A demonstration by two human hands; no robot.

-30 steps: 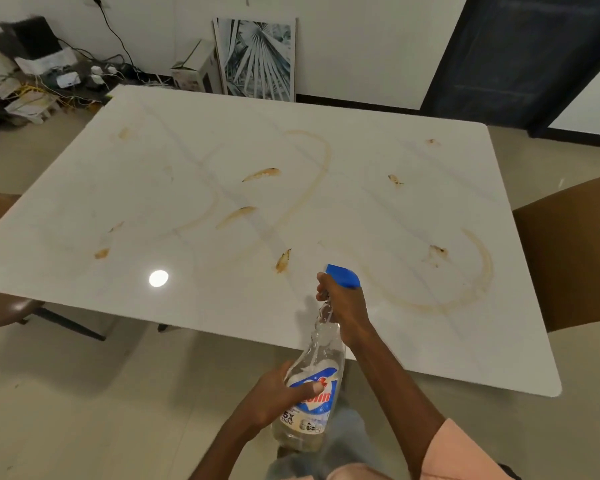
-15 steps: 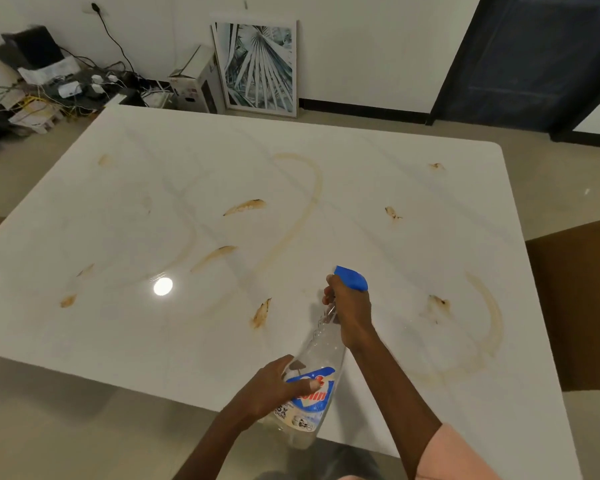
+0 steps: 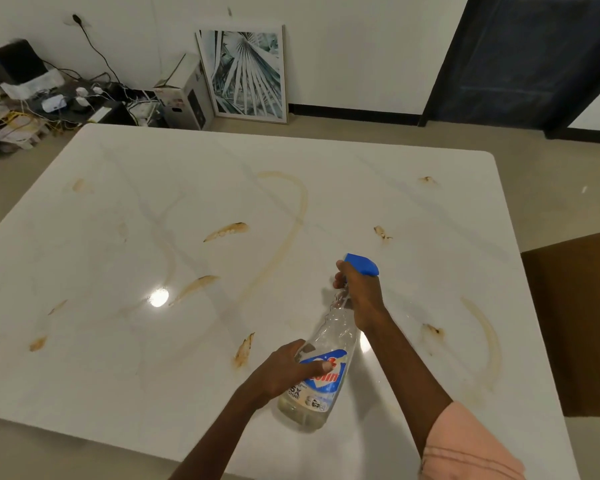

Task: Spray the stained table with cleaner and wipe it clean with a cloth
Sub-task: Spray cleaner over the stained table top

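Observation:
A white marble table (image 3: pixel 118 341) fills the view, marked with brown smears and curved brown streaks (image 3: pixel 295 216). Above its near middle I hold a clear spray bottle (image 3: pixel 329 348) with a blue label and a blue trigger head (image 3: pixel 362 264), tilted with the nozzle pointing away from me. My right hand (image 3: pixel 361 296) grips the neck just under the trigger head. My left hand (image 3: pixel 284 370) holds the bottle's lower body, thumb across the label. No cloth is in view.
A brown chair (image 3: pixel 579 323) stands at the table's right edge. On the floor beyond the far edge lie a framed leaf picture (image 3: pixel 246 71), a white box (image 3: pixel 184 95) and a tangle of cables and devices (image 3: pixel 49 98). A dark doorway (image 3: pixel 534 57) is at the back right.
I have moved closer, so the bottle and both hands now hover over the tabletop instead of in front of its near edge. Both hands keep their hold.

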